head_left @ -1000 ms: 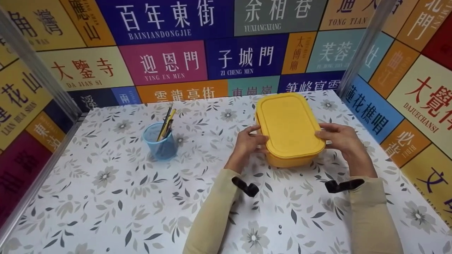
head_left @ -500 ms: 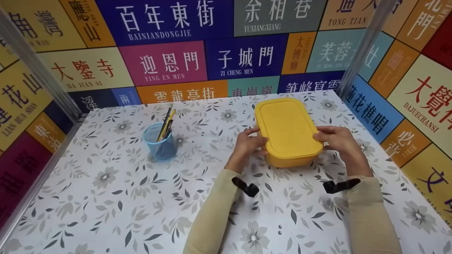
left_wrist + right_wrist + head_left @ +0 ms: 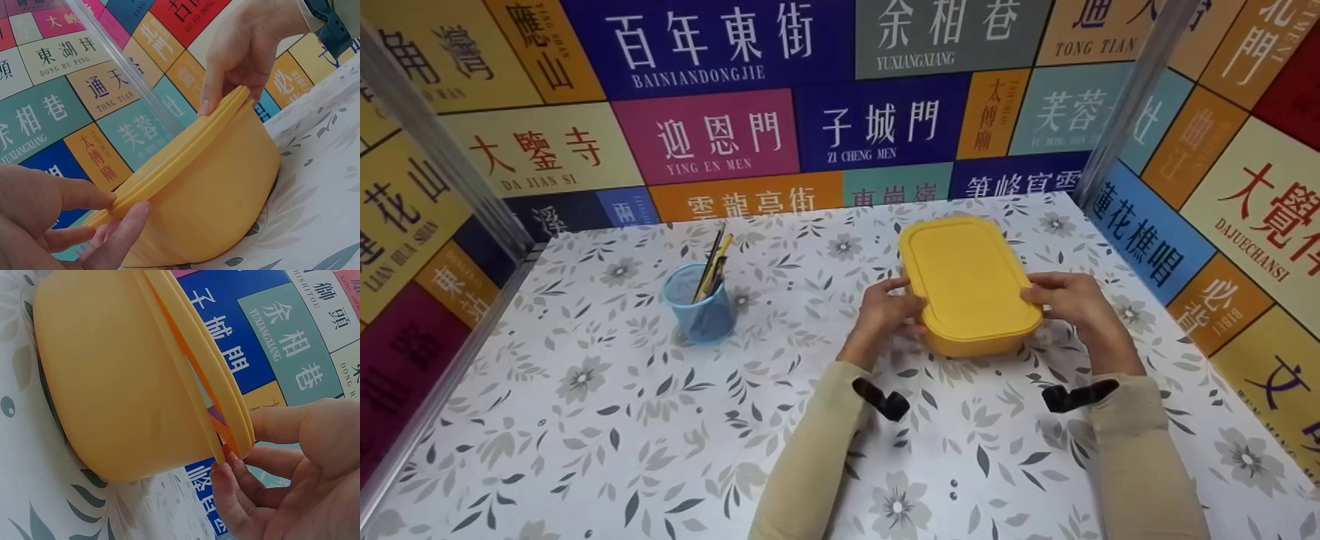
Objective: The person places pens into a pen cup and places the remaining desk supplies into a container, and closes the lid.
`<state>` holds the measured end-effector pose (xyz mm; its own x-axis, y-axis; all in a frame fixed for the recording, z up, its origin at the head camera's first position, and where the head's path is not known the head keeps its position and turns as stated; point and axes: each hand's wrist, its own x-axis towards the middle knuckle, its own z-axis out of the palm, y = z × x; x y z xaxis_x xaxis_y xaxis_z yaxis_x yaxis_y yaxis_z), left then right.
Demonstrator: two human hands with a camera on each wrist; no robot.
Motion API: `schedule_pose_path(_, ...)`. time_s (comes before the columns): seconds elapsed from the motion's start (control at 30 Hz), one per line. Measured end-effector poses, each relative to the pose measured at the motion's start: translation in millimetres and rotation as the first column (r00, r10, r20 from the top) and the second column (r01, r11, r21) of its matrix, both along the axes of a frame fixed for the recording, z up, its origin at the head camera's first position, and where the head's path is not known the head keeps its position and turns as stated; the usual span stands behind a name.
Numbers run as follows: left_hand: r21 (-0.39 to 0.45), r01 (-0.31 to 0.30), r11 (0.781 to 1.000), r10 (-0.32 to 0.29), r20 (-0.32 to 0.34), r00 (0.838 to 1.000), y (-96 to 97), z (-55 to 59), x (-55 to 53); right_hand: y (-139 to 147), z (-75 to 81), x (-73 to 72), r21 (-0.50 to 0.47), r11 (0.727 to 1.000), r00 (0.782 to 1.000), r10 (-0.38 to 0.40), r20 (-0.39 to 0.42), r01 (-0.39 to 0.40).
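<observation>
A yellow rectangular food container point(image 3: 984, 346) rests on the table with its yellow lid point(image 3: 969, 276) over the top. My left hand point(image 3: 889, 309) pinches the lid and rim at the left side, thumb above and fingers below. On the opposite side, my right hand point(image 3: 1069, 301) pinches the lid's edge, with its thumb on top and a fingertip between lid and container. In the right wrist view, a narrow gap shows between the lid point(image 3: 228, 391) and the container point(image 3: 112, 382). At the left hand, the lid point(image 3: 180, 149) sits close on the rim. The container's inside is hidden.
A light blue mesh pen cup point(image 3: 701, 307) holding several pens stands to the left on the table. The white floral tablecloth point(image 3: 607, 435) covers the table. Colourful sign-printed panels point(image 3: 720, 135) stand behind and at both sides.
The lid has come down and slightly toward me, and its far edge sits lower. My right hand has shifted a little left with it; my left hand has barely moved.
</observation>
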<state>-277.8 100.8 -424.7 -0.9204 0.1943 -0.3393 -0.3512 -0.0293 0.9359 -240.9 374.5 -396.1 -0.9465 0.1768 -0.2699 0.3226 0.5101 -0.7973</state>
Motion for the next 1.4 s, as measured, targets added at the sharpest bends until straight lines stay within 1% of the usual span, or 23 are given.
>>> schedule_pose_path(0.23,0.005,0.005,1.000,-0.005,0.034,0.999,2.5,-0.2,0.5,3,-1.9,0.4,0.003,1.000,1.000,0.005,0.027,-0.005)
schedule_pose_path(0.33,0.013,-0.007,1.000,0.006,0.048,0.999,2.5,0.3,-0.8,3,-3.2,-1.8,0.003,1.000,0.999,0.014,0.036,-0.015)
schedule_pose_path(0.43,0.011,-0.012,1.000,0.012,0.059,0.998,2.1,0.2,-2.3,4,-5.2,-3.1,-0.006,1.000,0.999,0.029,0.045,-0.028)
schedule_pose_path(0.57,0.010,-0.004,1.000,0.003,0.075,0.997,2.2,-1.2,-3.6,7,-8.8,-3.6,-0.045,0.998,0.997,0.055,0.051,-0.052)
schedule_pose_path(0.67,0.029,-0.001,1.000,-0.001,0.072,0.997,2.7,-3.4,-3.7,8,-10.6,-4.9,-0.074,0.995,0.996,0.069,0.062,-0.064)
schedule_pose_path(0.77,0.076,0.009,0.997,-0.013,0.047,0.999,3.0,-6.6,-3.8,9,-11.2,-5.7,-0.085,0.993,0.994,0.082,0.074,-0.076)
schedule_pose_path(0.87,0.120,0.037,0.992,-0.040,0.017,0.999,2.3,-10.5,-4.7,7,-11.5,-6.8,-0.077,0.992,0.992,0.106,0.067,-0.101)
schedule_pose_path(1.03,0.148,0.085,0.985,-0.085,-0.004,0.996,-0.9,-14.7,-7.6,1,-9.8,-9.1,-0.047,0.988,0.988,0.148,0.041,-0.146)
schedule_pose_path(1.27,0.156,0.115,0.981,-0.118,0.013,0.993,-4.0,-15.5,-10.3,-3,-8.5,-9.3,-0.048,0.991,0.991,0.128,0.037,-0.126)
schedule_pose_path(1.4,0.166,0.120,0.979,-0.123,0.005,0.992,-4.6,-16.4,-10.3,-5,-9.6,-9.6,-0.057,0.992,0.993,0.117,0.030,-0.115)
